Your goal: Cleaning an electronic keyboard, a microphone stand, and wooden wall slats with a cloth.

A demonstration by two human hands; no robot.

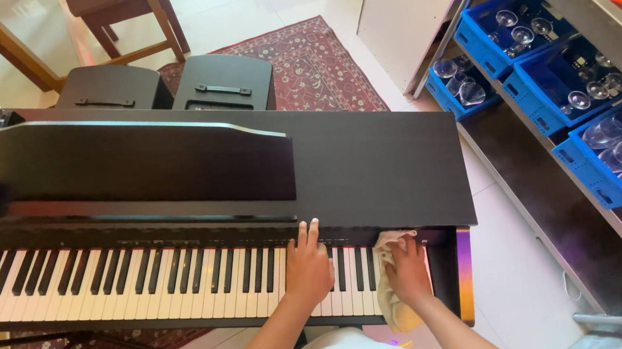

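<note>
**Cloth on the high keys of a black digital piano**

The right hand (407, 266) presses a pale cloth (394, 305) onto the keys at the right end of the piano (377, 163), fingers curled over it; the cloth hangs off the near edge. Just to its left, the left hand (307, 265) lies flat and released on the keys, holding nothing. Blue crates of glasses (567, 82) sit on a low shelf at right. A patterned red rug (313, 63) lies beyond the piano.
</note>
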